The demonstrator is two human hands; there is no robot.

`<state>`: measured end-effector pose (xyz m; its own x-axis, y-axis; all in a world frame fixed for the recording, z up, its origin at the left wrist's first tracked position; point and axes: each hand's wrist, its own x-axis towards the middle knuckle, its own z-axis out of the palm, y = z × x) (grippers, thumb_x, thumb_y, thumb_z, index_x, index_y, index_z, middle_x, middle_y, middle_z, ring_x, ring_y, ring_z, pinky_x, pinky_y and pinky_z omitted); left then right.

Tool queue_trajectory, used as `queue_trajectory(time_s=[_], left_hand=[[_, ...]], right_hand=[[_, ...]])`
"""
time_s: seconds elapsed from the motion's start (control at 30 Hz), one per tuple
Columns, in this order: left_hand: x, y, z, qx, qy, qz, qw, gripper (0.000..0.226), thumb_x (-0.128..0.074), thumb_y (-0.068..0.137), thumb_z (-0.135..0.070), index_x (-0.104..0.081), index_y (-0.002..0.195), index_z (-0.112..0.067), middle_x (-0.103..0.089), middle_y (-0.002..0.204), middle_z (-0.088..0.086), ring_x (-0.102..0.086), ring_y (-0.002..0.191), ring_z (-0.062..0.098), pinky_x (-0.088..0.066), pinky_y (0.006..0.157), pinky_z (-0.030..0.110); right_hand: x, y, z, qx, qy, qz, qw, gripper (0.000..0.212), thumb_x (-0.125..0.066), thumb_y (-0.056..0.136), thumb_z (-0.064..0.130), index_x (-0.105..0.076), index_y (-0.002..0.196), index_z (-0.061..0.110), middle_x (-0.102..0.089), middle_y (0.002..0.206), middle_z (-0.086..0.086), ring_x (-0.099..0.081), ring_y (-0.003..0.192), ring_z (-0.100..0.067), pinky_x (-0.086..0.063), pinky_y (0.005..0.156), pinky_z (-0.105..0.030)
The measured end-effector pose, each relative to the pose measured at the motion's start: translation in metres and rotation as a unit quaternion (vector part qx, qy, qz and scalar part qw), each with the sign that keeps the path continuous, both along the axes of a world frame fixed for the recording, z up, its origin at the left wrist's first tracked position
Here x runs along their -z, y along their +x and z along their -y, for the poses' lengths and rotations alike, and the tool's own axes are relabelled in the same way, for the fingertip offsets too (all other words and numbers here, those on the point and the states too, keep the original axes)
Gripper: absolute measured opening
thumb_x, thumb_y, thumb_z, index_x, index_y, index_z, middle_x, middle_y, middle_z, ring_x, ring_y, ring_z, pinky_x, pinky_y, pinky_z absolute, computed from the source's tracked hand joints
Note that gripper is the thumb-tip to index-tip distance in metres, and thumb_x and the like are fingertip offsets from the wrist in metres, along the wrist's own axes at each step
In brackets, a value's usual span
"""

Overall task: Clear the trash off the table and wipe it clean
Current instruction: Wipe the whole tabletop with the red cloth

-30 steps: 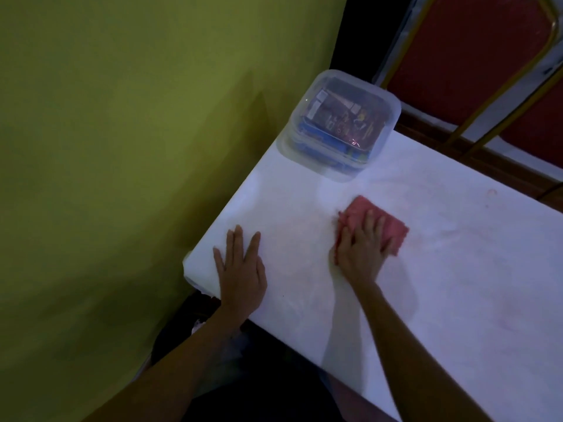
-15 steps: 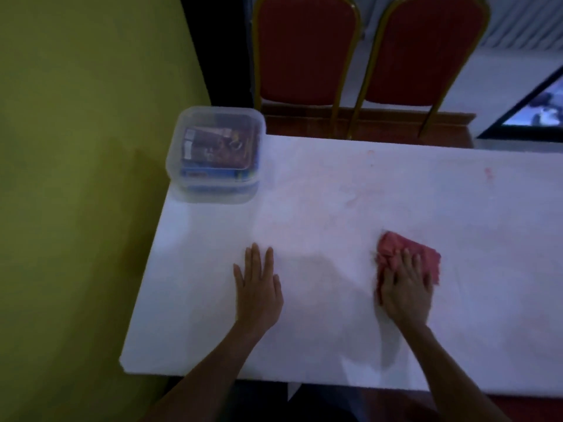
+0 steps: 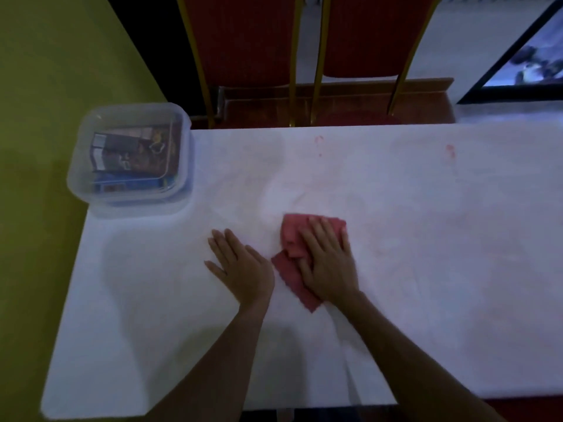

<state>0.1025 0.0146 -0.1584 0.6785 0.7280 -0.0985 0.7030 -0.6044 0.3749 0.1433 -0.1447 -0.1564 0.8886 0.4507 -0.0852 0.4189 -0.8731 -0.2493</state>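
- The right hand [image 3: 327, 263] lies flat on the pink cloth [image 3: 291, 239], fingers straight and close together, pressing it onto the white table [image 3: 426, 284] around the middle.
- The left hand [image 3: 240, 266] is flat on the tabletop just beside the cloth, fingers straight, holding nothing.
- A clear tub [image 3: 131, 196] with packets inside sits at the far left corner.
- There are faint red smudges [image 3: 450, 151] near the far edge.

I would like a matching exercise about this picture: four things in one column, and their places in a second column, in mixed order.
Things:
1. left hand
2. right hand
3. plastic box
4. red chairs

Places:
a. behind the table's far edge
b. flat on the pink cloth
c. on the table's far left corner
d. flat on the bare table

Pairs: 1-d, 2-b, 3-c, 4-a
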Motion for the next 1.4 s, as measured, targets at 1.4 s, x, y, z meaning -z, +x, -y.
queue_trajectory(time_s=[1.4], left_hand=[[0.009, 0.021, 0.013, -0.057, 0.093, -0.010, 0.994, 0.054, -0.033, 0.097, -0.025, -0.038, 0.149, -0.011, -0.027, 0.161, 0.011, -0.016, 0.152, 0.027, -0.015, 0.120, 0.056]], right_hand=[[-0.014, 0.152, -0.189, -0.283, 0.008, -0.018, 0.959, 0.076, -0.031, 0.100, 0.058, -0.019, 0.158, 0.012, -0.015, 0.166, -0.009, -0.008, 0.154, -0.029, -0.010, 0.124, -0.051]])
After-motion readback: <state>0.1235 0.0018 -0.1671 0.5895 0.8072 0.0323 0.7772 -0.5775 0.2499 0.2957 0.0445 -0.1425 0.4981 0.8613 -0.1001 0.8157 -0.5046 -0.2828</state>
